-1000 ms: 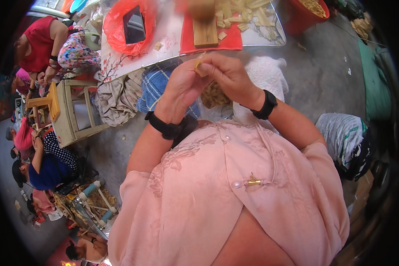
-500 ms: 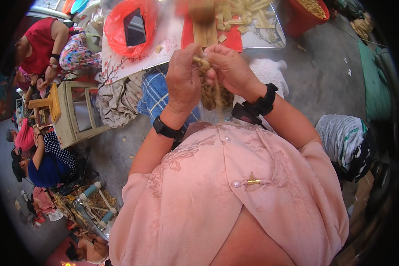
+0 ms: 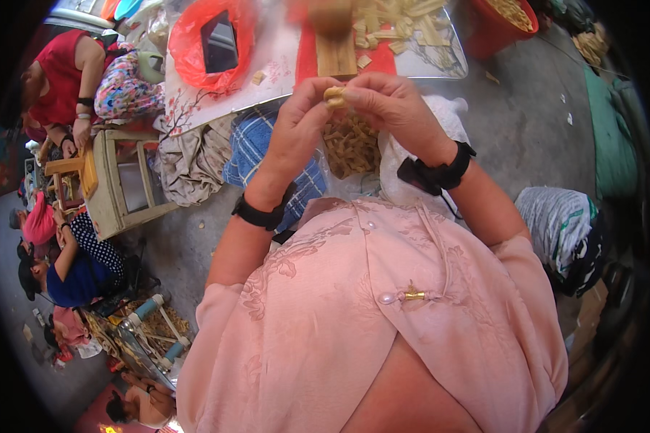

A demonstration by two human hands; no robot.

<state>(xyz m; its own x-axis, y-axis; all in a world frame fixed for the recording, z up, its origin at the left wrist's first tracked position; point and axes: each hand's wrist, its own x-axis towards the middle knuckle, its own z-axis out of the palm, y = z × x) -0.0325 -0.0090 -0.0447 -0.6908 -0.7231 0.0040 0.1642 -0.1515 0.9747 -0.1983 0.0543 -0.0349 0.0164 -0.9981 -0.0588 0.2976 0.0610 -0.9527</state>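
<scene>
Both hands meet in front of my chest, just short of the table's near edge. My left hand (image 3: 296, 124) pinches one side of a small, pale yellow folded strip (image 3: 334, 97), and my right hand (image 3: 406, 121) grips its other side between thumb and fingers. The strip looks looped or knotted; its exact material is unclear. Beneath the hands, a pile of similar twisted yellow-brown pieces (image 3: 352, 149) lies in what looks like a clear bag. A wooden block (image 3: 335, 59) rests on the table beyond my fingertips, partly hidden by a blurred brown shape (image 3: 330, 18).
Loose pale strips (image 3: 427, 32) lie on the table to the right of a red sheet (image 3: 384, 63). A red bag (image 3: 188, 54) holds a dark phone or tablet (image 3: 219, 45). A red bucket (image 3: 484, 36) stands far right. People sit at left, near a wooden stool (image 3: 112, 195).
The folded strip has become more compact and its long hanging end no longer shows. My hands have moved slightly apart at the wrists, and the right forearm has shifted right.
</scene>
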